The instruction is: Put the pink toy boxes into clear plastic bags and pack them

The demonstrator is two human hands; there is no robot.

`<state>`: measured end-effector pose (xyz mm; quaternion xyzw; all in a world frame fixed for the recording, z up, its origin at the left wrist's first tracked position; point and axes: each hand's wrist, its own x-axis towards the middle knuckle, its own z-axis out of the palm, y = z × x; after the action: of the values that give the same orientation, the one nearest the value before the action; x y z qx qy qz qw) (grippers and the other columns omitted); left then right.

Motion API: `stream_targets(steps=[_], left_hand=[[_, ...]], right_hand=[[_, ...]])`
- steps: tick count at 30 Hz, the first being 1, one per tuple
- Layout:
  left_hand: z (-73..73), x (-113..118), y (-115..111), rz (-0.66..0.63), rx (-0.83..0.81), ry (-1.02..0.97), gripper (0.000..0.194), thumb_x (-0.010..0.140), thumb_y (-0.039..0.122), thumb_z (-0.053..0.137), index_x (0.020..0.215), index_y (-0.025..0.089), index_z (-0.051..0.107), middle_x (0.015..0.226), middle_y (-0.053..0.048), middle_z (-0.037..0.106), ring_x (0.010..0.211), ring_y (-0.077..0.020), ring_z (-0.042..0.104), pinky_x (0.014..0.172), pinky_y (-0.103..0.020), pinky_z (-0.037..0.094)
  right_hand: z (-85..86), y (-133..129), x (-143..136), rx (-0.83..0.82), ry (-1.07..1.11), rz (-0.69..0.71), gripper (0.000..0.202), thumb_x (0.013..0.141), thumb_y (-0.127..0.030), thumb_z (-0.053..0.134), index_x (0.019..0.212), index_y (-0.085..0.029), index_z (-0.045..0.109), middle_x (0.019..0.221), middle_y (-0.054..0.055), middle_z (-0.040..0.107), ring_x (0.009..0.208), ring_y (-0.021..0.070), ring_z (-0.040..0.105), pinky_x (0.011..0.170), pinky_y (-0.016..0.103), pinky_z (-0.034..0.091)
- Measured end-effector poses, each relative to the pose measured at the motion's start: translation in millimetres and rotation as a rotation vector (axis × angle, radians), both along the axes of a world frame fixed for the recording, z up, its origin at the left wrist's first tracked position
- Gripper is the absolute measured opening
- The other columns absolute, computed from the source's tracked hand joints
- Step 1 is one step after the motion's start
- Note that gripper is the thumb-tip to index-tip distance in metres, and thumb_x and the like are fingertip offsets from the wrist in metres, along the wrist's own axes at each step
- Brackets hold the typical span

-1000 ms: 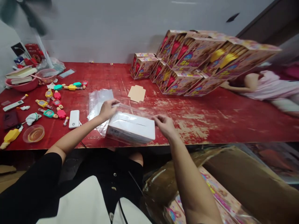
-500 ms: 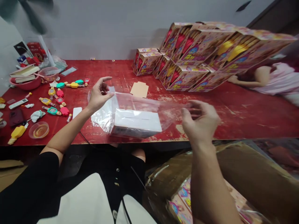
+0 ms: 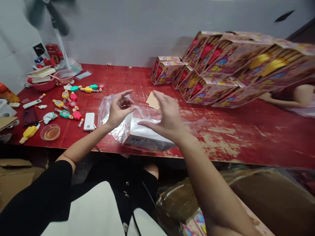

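Observation:
A white box (image 3: 150, 140) lies on the red table near its front edge, inside a clear plastic bag (image 3: 141, 113) whose loose film spreads behind it and to the right. My left hand (image 3: 119, 109) is above the box's left end, thumb and index finger apart, other fingers curled. Over the right part of the box hovers my right hand (image 3: 169, 119), its thumb and fingers spread wide. Neither hand visibly grips anything; contact with the thin film is hard to judge. More clear plastic (image 3: 104, 109) lies beneath and left of my left hand.
Patterned boxes (image 3: 219, 67) are stacked at the back right, beside a person's arm (image 3: 283, 100). Flat card pieces (image 3: 154, 101) lie behind the bag. A white power bank (image 3: 89, 121), several colourful toys (image 3: 65, 113), and a clear bowl (image 3: 50, 132) are on the left. A fan (image 3: 50, 13) stands behind.
My right hand has swung left from beyond the bag's right side to over the box. My left hand stays near the box's left end. The whole view has shifted slightly.

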<state>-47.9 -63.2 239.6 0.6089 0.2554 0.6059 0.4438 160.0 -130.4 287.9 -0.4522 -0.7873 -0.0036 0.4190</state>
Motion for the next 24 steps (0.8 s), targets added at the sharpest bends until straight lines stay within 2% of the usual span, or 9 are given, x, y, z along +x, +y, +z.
stream_targets(steps=[3,5,8,10,12,16,19,22,24], left_hand=[[-1.2,-1.0,-8.2,0.048,0.043,-0.127,0.07,0.077,0.023,0.083,0.139,0.032,0.052,0.124,-0.004,0.063,0.091,-0.0097,0.062,0.084,-0.023,0.054],[-2.7,-5.9,-12.4,0.089,0.032,-0.181,0.073,0.079,0.023,0.082,0.142,0.035,0.049,0.135,-0.005,0.058,0.097,-0.0104,0.063,0.086,-0.024,0.055],[-6.4,-13.4,-15.4,0.093,-0.014,-0.181,0.072,0.08,0.024,0.082,0.142,0.035,0.048,0.138,-0.006,0.057,0.103,-0.0126,0.065,0.091,-0.028,0.057],[-10.7,-14.6,-14.6,0.093,-0.046,-0.18,0.075,0.077,0.023,0.085,0.142,0.034,0.048,0.137,-0.006,0.058,0.109,-0.0151,0.066,0.096,-0.032,0.057],[-16.0,-12.3,-12.1,0.086,-0.111,-0.182,0.077,0.075,0.023,0.087,0.142,0.03,0.047,0.127,-0.006,0.065,0.108,-0.0168,0.068,0.098,-0.035,0.057],[-21.1,-4.8,-7.3,0.057,-0.238,-0.26,0.07,0.079,0.023,0.084,0.139,0.021,0.049,0.097,-0.003,0.074,0.094,-0.0156,0.072,0.097,-0.036,0.057],[-15.1,-2.8,-7.3,0.038,-0.259,-0.342,0.072,0.078,0.024,0.084,0.141,0.02,0.049,0.096,-0.003,0.075,0.093,-0.0152,0.073,0.097,-0.035,0.057],[-6.7,-3.4,-9.3,0.002,-0.275,-0.369,0.076,0.078,0.026,0.085,0.144,0.018,0.048,0.096,-0.005,0.077,0.092,-0.0158,0.073,0.097,-0.035,0.057],[-3.6,-4.2,-10.8,-0.017,-0.281,-0.374,0.078,0.079,0.027,0.084,0.146,0.017,0.047,0.096,-0.005,0.077,0.093,-0.0166,0.074,0.1,-0.036,0.056]], right_hand=[[-2.2,33.8,-16.8,-0.168,0.096,0.172,0.047,0.091,-0.049,0.067,0.128,-0.022,0.061,0.094,0.006,0.069,0.089,0.0217,0.066,0.091,0.044,0.054],[-1.7,40.1,-23.0,-0.176,0.151,0.197,0.047,0.089,-0.048,0.069,0.128,-0.022,0.062,0.103,0.007,0.07,0.093,0.0206,0.066,0.091,0.04,0.054],[0.3,39.0,-29.6,-0.153,0.13,0.213,0.048,0.082,-0.05,0.077,0.12,-0.023,0.067,0.11,0.008,0.071,0.099,0.0223,0.067,0.091,0.04,0.055],[0.4,40.7,-34.3,-0.186,0.143,0.216,0.027,0.088,-0.046,0.071,0.102,-0.023,0.073,0.091,0.005,0.073,0.084,0.02,0.068,0.082,0.037,0.055],[0.7,44.5,-38.8,-0.197,0.173,0.187,0.022,0.095,-0.041,0.063,0.088,-0.023,0.072,0.077,0.003,0.07,0.072,0.0178,0.065,0.074,0.034,0.054],[6.1,42.7,-45.0,0.085,0.121,0.044,0.017,0.095,-0.038,0.063,0.098,-0.023,0.072,0.092,0.007,0.072,0.087,0.022,0.066,0.083,0.039,0.052],[9.3,33.0,-49.6,0.318,-0.104,0.008,0.014,0.097,-0.033,0.061,0.099,-0.025,0.072,0.097,0.006,0.072,0.094,0.0224,0.063,0.088,0.041,0.047],[5.0,30.8,-55.2,0.382,-0.358,0.044,0.015,0.099,-0.027,0.058,0.095,-0.024,0.072,0.091,0.004,0.073,0.086,0.0193,0.06,0.08,0.036,0.043],[-0.4,34.9,-57.6,0.413,-0.434,-0.017,0.017,0.1,-0.025,0.056,0.097,-0.023,0.073,0.091,0.005,0.073,0.085,0.0186,0.058,0.078,0.034,0.042]])
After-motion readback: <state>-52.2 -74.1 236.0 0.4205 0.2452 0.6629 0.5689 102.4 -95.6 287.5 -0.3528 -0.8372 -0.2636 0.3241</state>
